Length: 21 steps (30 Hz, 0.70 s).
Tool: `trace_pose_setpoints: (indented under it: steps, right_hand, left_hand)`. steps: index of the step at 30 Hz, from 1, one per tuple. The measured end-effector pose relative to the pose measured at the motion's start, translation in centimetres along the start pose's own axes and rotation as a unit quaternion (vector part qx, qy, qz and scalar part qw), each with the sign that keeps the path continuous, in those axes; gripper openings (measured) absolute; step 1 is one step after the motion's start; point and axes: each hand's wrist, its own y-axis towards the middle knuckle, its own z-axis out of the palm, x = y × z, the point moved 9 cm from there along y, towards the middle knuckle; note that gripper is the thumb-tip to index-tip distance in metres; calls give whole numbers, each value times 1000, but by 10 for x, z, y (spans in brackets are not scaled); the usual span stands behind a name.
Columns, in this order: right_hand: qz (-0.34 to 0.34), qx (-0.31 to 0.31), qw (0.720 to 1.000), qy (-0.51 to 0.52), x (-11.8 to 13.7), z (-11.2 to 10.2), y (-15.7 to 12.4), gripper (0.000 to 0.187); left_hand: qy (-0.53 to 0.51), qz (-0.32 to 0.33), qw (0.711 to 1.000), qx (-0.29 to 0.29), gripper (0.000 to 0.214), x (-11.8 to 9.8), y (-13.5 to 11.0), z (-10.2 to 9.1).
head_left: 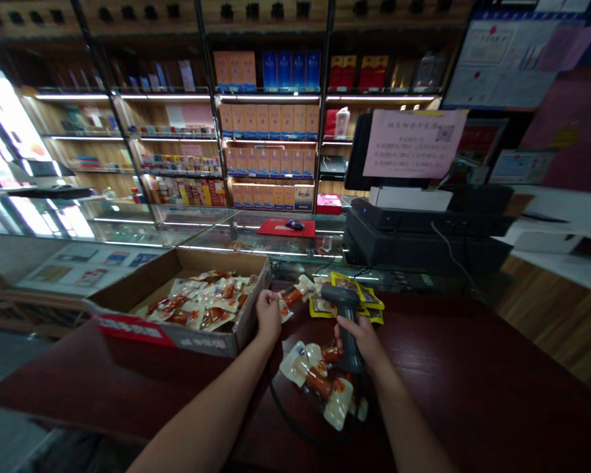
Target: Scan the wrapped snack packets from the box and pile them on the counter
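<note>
Between the fingers of my left hand [269,314] is one end of a clear-and-white snack packet [293,297] with a reddish-brown piece of food inside. My right hand [360,335] wraps round the handle of a dark barcode scanner [342,299], whose head points left toward that packet. Several similar snack packets [320,381] lie on the dark red table below the scanner. Behind the scanner are yellow-edged packets [374,299]. To the left of my left hand stands an open cardboard box [249,328] holding many more of the snack packets.
The scanner's black cable [288,415] curves across the table [438,368]. Beyond are a glass counter [211,226], a mouse [294,225] on a red mat [270,226], and a monitor [358,151] with a pink notice. Shelves of boxed goods [270,120] line the back wall.
</note>
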Motion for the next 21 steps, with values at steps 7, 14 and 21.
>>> trace_pose_setpoints:
  steps: [7, 14, 21]
  right_hand:
    - [12, 43, 999, 30, 16, 44, -10, 31]
    - [-5, 111, 994, 19, 40, 107, -12, 32]
    - [-9, 160, 987, 9, 42, 161, -16, 34]
  left_hand:
    - [-33, 53, 998, -19, 16, -57, 1, -24]
    - [-30, 106, 972, -206, 9, -89, 43, -144]
    - [90, 116, 937, -317, 15, -93, 45, -220]
